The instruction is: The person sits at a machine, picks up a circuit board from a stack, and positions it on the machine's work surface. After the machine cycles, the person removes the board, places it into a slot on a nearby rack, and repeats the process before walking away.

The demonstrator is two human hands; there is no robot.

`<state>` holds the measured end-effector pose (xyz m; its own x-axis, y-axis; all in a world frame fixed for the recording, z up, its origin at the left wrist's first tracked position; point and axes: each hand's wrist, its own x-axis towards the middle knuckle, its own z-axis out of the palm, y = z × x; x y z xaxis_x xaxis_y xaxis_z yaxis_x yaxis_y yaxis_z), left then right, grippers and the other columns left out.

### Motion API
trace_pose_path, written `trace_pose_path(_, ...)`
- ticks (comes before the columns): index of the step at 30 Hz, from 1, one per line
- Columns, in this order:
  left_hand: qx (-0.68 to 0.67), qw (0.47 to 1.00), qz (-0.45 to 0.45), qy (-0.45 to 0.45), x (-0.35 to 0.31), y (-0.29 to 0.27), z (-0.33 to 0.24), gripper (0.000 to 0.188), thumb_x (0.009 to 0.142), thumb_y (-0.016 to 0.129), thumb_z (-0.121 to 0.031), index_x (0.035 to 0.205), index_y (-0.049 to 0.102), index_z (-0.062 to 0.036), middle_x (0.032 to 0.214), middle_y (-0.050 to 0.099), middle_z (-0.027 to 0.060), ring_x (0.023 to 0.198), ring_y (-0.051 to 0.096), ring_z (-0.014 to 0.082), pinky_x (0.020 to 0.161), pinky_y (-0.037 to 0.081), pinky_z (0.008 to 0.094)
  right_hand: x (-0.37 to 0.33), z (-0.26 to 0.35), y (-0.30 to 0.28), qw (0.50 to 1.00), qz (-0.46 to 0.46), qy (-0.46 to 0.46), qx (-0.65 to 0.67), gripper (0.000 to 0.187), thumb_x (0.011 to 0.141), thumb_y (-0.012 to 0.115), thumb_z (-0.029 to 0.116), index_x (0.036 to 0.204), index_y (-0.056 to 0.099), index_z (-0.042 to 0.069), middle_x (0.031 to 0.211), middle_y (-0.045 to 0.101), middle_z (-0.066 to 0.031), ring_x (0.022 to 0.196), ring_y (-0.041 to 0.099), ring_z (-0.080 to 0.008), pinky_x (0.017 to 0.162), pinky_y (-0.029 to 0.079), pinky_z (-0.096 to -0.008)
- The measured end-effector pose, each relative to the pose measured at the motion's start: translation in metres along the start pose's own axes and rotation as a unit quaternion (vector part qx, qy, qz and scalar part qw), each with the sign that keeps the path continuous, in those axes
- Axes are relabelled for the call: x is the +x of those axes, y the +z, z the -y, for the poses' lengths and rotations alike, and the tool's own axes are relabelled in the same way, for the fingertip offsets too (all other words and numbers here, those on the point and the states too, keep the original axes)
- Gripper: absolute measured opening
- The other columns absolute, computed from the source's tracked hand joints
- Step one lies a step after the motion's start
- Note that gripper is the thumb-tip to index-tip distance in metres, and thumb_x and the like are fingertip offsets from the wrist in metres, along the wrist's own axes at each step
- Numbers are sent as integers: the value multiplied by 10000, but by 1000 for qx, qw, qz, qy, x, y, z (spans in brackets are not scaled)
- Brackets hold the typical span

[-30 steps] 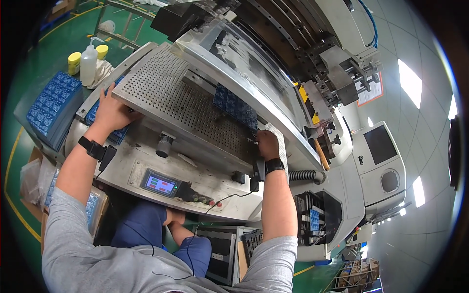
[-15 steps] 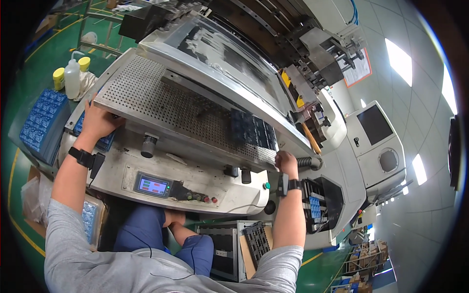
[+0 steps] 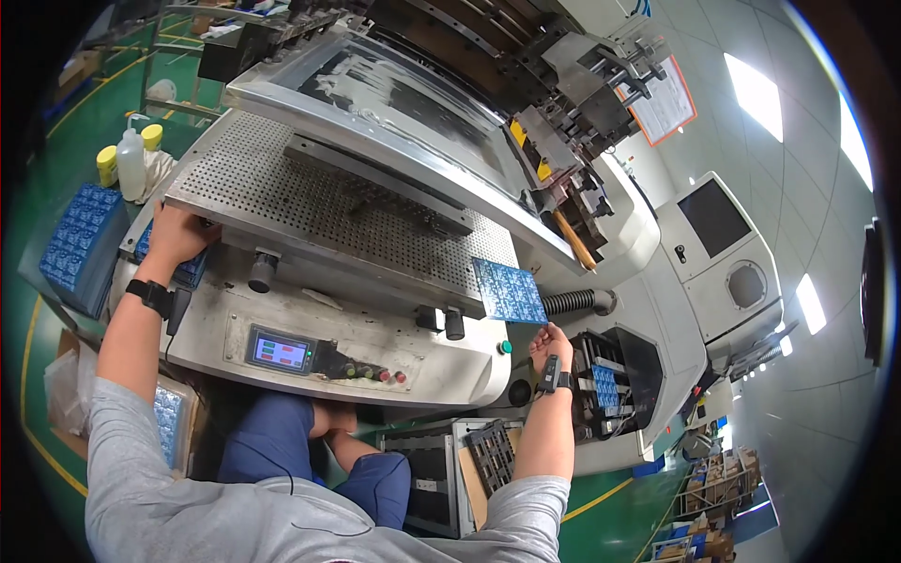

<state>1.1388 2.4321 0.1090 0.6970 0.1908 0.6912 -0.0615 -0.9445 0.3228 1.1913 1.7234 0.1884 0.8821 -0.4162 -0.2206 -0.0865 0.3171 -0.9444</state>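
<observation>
My right hand pinches a blue printed circuit board panel by its lower right corner. The panel is tilted, past the right end of the perforated metal table, overlapping its front edge in view. At the table's left front corner, my left hand reaches in above several blue circuit boards lying on the machine's ledge. The table edge partly hides its fingers, so I cannot tell whether they grip anything. Above and behind the table is a metal-framed printing screen smeared with pale ink.
A control panel with buttons sits on the machine's front. To the left stand a tall stack of blue boards, a squeeze bottle and yellow-lidded jars. A wooden-handled tool leans by the frame; a board rack is at right.
My right hand has drawn the board panel off the perforated table, toward me, and its blue printed face now shows. My left hand stays by the table's left corner. The view has shifted slightly.
</observation>
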Motion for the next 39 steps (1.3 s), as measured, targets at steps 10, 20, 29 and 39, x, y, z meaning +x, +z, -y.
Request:
trace_pose_path(10, -26, 999, 12, 43, -10, -5, 32, 378, 681, 761, -338, 1005, 719, -146, 975, 714, 117, 881, 673, 336, 766, 538, 434, -6, -77, -20, 991, 119, -49, -42, 411, 976, 531, 292, 1335, 532, 91, 1070, 573, -38, 686, 469, -147, 628, 407, -289)
trace_pose_path(20, 84, 978, 184, -57, 0, -21, -21, 674, 770, 644, -647, 1338, 582, -289, 1435, 486, 80, 1341, 367, 378, 1069, 282, 610, -97, -429, -203, 956, 17, 292, 33, 298, 944, 609, 286, 1089, 647, 29, 887, 662, -82, 808, 622, -249, 727, 515, -362)
trace_pose_path(29, 73, 979, 175, -78, -33, -61, -10, 702, 774, 657, -603, 1276, 610, -114, 1265, 599, 138, 1208, 530, 326, 1038, 389, 460, -201, -362, -105, 938, 166, 176, -247, 296, 983, 539, 247, 1096, 640, -7, 842, 614, -41, 721, 541, -142, 661, 462, -280)
trace_pose_path(39, -438, 763, 111, -463, -123, -63, -34, 549, 952, 523, -573, 837, 617, -44, 714, 477, -32, 607, 403, 94, 560, 348, 248, -215, -293, -20, 845, 290, -136, -428, 223, 895, 662, 240, 990, 669, 39, 858, 661, -142, 731, 597, -276, 673, 495, -379)
